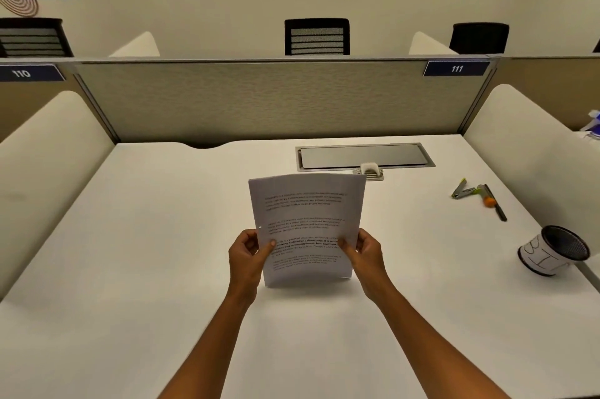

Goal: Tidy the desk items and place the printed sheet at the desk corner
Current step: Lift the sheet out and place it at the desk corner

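Observation:
A printed sheet point(306, 210) with several blocks of text stands upright above the middle of the white desk point(146, 236). My left hand point(248, 257) pinches its left edge, thumb on the front. My right hand point(363, 252) pinches the right edge the same way. At the right of the desk lie a small green and grey stapler point(462, 190) and a dark pen point(495, 204) with an orange part. A black mesh pen cup point(552, 251) wrapped in white paper lies tipped on its side near the right edge.
A metal cable hatch point(363, 156) is set into the desk at the back, with a small white punch-like item point(370, 170) at its front edge. Grey partition panels point(259, 100) and cream side dividers point(48, 152) enclose the desk. Chairs stand beyond the partition.

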{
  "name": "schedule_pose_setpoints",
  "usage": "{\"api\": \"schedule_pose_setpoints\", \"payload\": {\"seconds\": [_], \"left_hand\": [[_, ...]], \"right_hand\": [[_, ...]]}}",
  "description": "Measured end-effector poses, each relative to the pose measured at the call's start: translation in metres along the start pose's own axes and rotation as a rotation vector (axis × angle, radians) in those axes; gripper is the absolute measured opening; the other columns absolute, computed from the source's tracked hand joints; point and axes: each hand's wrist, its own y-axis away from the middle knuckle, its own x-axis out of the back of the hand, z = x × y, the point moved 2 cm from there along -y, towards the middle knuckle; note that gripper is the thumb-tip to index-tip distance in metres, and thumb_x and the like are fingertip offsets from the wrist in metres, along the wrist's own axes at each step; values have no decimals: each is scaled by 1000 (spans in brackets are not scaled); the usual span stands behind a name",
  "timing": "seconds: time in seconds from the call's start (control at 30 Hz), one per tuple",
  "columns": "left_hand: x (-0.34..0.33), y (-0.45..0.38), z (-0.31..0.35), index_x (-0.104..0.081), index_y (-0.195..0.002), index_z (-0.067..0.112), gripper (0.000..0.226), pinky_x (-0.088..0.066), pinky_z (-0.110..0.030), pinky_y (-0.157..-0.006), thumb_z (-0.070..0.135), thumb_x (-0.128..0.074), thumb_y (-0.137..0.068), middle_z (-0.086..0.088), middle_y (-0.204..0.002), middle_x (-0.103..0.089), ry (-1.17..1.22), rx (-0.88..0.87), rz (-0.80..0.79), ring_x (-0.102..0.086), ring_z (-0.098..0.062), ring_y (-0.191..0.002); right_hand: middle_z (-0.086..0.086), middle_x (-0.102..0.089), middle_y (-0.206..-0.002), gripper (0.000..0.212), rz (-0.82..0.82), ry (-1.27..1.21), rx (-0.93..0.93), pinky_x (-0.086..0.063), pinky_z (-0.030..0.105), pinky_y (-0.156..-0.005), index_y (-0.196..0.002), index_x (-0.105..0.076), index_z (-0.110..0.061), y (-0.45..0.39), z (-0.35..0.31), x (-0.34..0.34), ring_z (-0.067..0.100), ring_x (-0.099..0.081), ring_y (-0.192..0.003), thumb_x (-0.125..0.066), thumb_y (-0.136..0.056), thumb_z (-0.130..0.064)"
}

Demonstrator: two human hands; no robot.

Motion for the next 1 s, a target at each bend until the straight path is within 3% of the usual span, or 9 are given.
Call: {"api": "schedule_pose_setpoints", "payload": {"seconds": [0.07, 0.17, 0.33, 0.43, 0.57, 0.73, 0.83, 1.0], "left_hand": [[-1, 6, -4, -62, -100, 6, 21, -60, -33, -80, 6, -74, -82, -7, -102, -72, -47, -5, -8, -69, -22, -93], [-6, 12, -7, -63, -105, 12, 24, -60, -32, -81, 11, -73, -84, -2, -105, -72, -97, -4, -16, -69, -21, -95], [-20, 17, -2, -62, -113, 19, 22, -57, -17, -68, 19, -65, -91, 4, -105, -69, -199, -60, 29, -67, -19, -94], [-26, 22, 4, -62, -109, 25, 16, -56, -17, -66, 18, -59, -95, 5, -101, -68, -223, -131, 44, -66, -17, -93], [-30, 28, 7, -57, -108, 39, 25, -56, -16, -67, 20, -62, -93, 9, -104, -66, -212, -157, 48, -65, -12, -94], [-26, 32, -1, -54, -125, 21, 50, -57, -14, -71, 23, -76, -81, 8, -111, -63, -226, -121, 77, -64, -13, -98], [-21, 30, -9, -59, -118, 15, 37, -59, -26, -78, 17, -74, -84, 3, -108, -67, -242, -102, 94, -65, -14, -97], [-21, 27, -11, -62, -114, 13, 23, -58, -31, -81, 10, -64, -91, 0, -105, -68, -268, -116, 114, -65, -16, -96]], "right_hand": [[-5, -70, -110, 27, -7, 12, -14, -57, 23, -80, -110, -62, -27, 5, 7, 2, 17, -66, -101, -68, -89, -11], [-4, -69, -112, 32, 3, 22, -34, -56, 28, -86, -115, -61, -23, 8, 11, 3, 16, -65, -103, -69, -88, -8], [-4, -70, -107, 21, 12, 72, 3, -57, 23, -78, -110, -62, -25, 11, 9, 1, 17, -67, -100, -64, -92, -14], [-6, -71, -105, 20, 16, 73, 42, -57, 20, -76, -106, -63, -29, 12, 6, -1, 14, -67, -98, -63, -93, -13], [-10, -70, -106, 23, 34, 66, 55, -56, 19, -75, -105, -62, -35, 14, 6, 0, 10, -67, -98, -64, -93, -15], [-6, -68, -111, 26, 51, 119, 19, -54, 32, -91, -111, -61, -24, 14, 19, 9, 16, -63, -104, -67, -90, -10], [-4, -69, -106, 21, 58, 139, 26, -55, 27, -83, -103, -62, -23, 15, 22, 11, 20, -63, -100, -64, -91, -6], [-8, -68, -95, 17, 81, 218, 67, -49, 15, -69, -94, -63, -22, 16, 13, 3, 13, -61, -86, -58, -94, -6]]}}
